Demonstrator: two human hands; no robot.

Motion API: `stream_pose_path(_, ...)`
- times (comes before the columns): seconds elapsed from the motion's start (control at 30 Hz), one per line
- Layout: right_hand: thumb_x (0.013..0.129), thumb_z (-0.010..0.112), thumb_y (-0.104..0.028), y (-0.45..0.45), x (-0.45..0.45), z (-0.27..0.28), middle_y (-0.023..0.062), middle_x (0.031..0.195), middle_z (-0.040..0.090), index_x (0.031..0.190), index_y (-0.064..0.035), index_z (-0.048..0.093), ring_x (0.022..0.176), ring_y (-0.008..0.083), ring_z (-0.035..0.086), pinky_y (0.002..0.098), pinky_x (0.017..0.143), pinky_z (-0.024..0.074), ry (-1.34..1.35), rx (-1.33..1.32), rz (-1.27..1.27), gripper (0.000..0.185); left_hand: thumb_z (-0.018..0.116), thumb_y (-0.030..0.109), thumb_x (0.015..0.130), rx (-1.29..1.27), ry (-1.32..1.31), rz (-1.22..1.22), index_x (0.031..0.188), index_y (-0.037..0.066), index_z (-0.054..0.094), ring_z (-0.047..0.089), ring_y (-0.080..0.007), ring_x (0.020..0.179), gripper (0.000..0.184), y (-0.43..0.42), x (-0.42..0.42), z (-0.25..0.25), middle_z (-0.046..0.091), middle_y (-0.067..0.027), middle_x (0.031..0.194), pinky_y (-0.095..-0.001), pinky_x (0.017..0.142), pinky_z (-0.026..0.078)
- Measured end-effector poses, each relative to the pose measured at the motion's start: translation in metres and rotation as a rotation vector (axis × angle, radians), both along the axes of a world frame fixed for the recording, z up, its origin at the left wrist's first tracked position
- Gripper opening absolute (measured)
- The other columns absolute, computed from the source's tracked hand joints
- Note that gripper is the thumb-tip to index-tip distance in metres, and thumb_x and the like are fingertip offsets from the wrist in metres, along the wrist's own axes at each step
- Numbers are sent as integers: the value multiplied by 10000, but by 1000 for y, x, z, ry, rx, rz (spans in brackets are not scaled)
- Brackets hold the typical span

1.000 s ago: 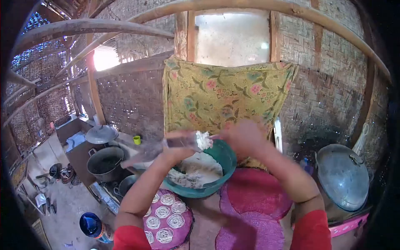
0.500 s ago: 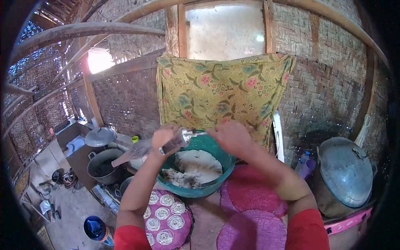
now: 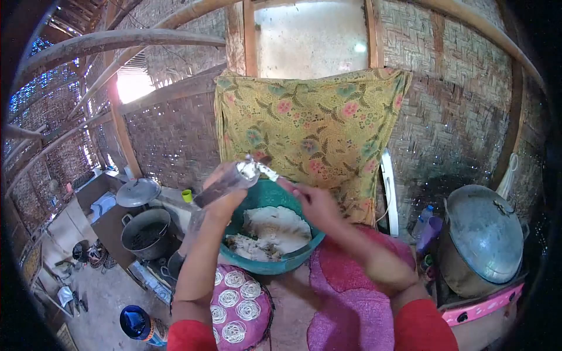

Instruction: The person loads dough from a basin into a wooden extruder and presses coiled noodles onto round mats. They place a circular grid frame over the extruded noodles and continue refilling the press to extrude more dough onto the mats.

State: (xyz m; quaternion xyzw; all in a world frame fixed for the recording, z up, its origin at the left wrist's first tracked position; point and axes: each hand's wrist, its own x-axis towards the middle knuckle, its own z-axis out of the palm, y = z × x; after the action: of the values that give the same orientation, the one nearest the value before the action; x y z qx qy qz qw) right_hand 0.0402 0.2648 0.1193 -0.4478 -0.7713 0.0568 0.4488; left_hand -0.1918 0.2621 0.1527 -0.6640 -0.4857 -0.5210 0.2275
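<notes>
Above the green basin, my left hand is wrapped round a clear plastic tube, its mouth tilted up to the right. White dough shows at the tube's rim. My right hand grips the handle of a slim utensil, whose far end is coated with white dough and touches or nearly touches the tube's mouth; its exact kind is unclear. Pale, crumbly dough lies in the basin below both hands. At its lower left, a round pink mat bears several white coiled strand nests.
Other pink mats lie to the right. A large lidded pot stands at far right, beside a purple cup. Further left are a dark open pot and a loose lid. Patterned cloth hangs behind the basin.
The tube has swung from a long leftward slant to a steeper pose, with its mouth higher and further left. My right hand has moved slightly lower; white dough now shows on the utensil.
</notes>
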Motion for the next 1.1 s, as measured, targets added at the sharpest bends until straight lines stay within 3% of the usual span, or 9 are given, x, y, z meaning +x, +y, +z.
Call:
stream_pose_path(0.23, 910, 547, -245, -10, -12, -32, 138, 778, 649, 1099, -36, 626, 659, 122, 552, 312, 595, 447, 311, -400, 357, 292, 663, 125, 689, 155, -243, -578, 861, 105, 662, 639, -193, 764, 173, 53, -35, -14, 650, -54, 848, -285, 669, 503)
stream_pose_path(0.3, 905, 551, -285, 9, 7, -51, 142, 808, 654, 1125, -56, 618, 657, 186, 584, 337, 602, 455, 191, -509, 293, 325, 655, 133, 691, 101, 281, 190, 813, 78, 669, 638, -192, 746, 134, 19, -37, 11, 649, -79, 792, -277, 666, 498)
stream_pose_path(0.37, 892, 558, -287, 22, 15, -75, 145, 818, 643, 1115, -64, 622, 687, 228, 593, 359, 612, 458, -192, -467, 111, 321, 642, 137, 685, 212, 292, 205, 779, 61, 668, 633, -197, 729, 124, 4, -36, 26, 647, -117, 789, -294, 668, 498)
stream_pose_path(0.53, 861, 564, -331, 7, 2, -103, 161, 948, 604, 1049, -94, 647, 882, 340, 587, 424, 751, 467, -621, 184, -32, 314, 625, 162, 713, -342, -672, -734, 845, 50, 592, 578, -180, 642, 176, -35, -15, 56, 575, -39, 714, -358, 599, 485)
stream_pose_path(0.67, 821, 335, -718, -121, -17, -49, 181, 1160, 549, 1215, -64, 474, 891, 355, 620, 469, 697, 546, 1117, -1393, 1185, 776, 570, 142, 749, -397, -1530, -1259, 779, 91, 511, 511, -152, 589, 83, -58, 43, 20, 496, -25, 684, -312, 540, 442)
stream_pose_path(0.77, 810, 273, -749, -161, 23, -110, 89, 723, 555, 1107, -75, 495, 343, 139, 430, 265, 283, 361, 1385, -1601, 1430, 769, 568, 151, 794, -669, -1490, -1209, 881, 52, 558, 579, -221, 766, 133, -66, 74, -44, 590, -85, 808, -367, 720, 489)
stream_pose_path(0.9, 823, 245, -746, -218, 98, -96, 4, 628, 451, 1046, -90, 508, 331, 85, 327, 234, 283, 288, 1305, -1346, 615, 742, 658, 291, 791, -781, -680, -535, 1095, 51, 575, 598, -193, 935, 396, -78, 87, -176, 626, -108, 1049, -341, 809, 492)
stream_pose_path(1.0, 893, 327, -615, -238, 139, -86, -15, 625, 424, 1162, -89, 446, 372, 85, 343, 218, 327, 303, 915, -895, 107, 603, 671, 395, 779, -898, -230, -645, 1205, 85, 530, 558, -183, 1040, 546, -125, 111, -258, 557, -79, 1214, -356, 860, 476)
stream_pose_path(1.1, 917, 457, -435, -256, 152, -57, 69, 714, 537, 1331, -43, 312, 510, 176, 534, 291, 454, 446, 583, -627, -17, 589, 691, 410, 756, -1175, -480, -1052, 1242, 83, 498, 556, -191, 1055, 617, -178, 147, -239, 535, -91, 1244, -360, 901, 455)
